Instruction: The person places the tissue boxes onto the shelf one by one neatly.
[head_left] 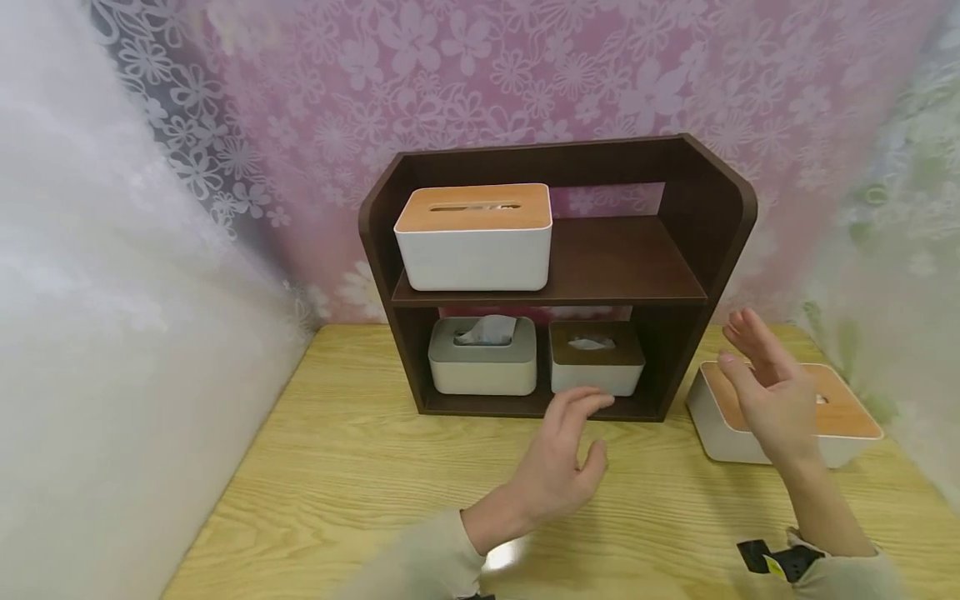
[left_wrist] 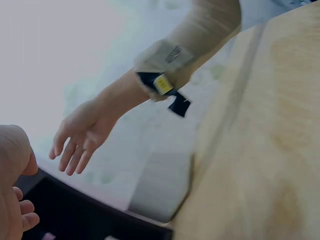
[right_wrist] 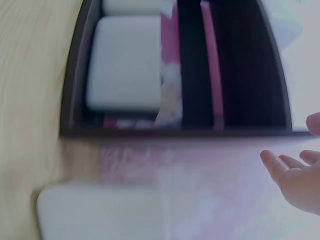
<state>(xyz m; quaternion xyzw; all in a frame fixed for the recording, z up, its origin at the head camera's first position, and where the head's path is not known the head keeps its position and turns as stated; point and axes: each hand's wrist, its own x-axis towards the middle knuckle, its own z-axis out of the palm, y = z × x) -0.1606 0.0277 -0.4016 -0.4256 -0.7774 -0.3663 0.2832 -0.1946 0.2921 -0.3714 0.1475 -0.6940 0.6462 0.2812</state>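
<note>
My left hand (head_left: 562,458), empty with relaxed fingers, hovers in front of the dark brown shelf (head_left: 637,287). Its fingertips overlap the lower front of a small white tissue box (head_left: 596,381) with a brown lid in the head view. Beside that box stands a cream tissue box (head_left: 483,379) with a grey-green lid, a tissue sticking out. My right hand (head_left: 780,408) is raised over the table at the right, fingers extended and holding nothing. Behind it, partly hidden, a large white tissue box (head_left: 843,408) with a wood-coloured lid sits on the table.
A similar large white tissue box (head_left: 472,258) stands on the left of the upper shelf. The shelf is on a light wooden table (head_left: 337,450), against a pink floral backdrop (head_left: 465,83). Pale curtains border both sides.
</note>
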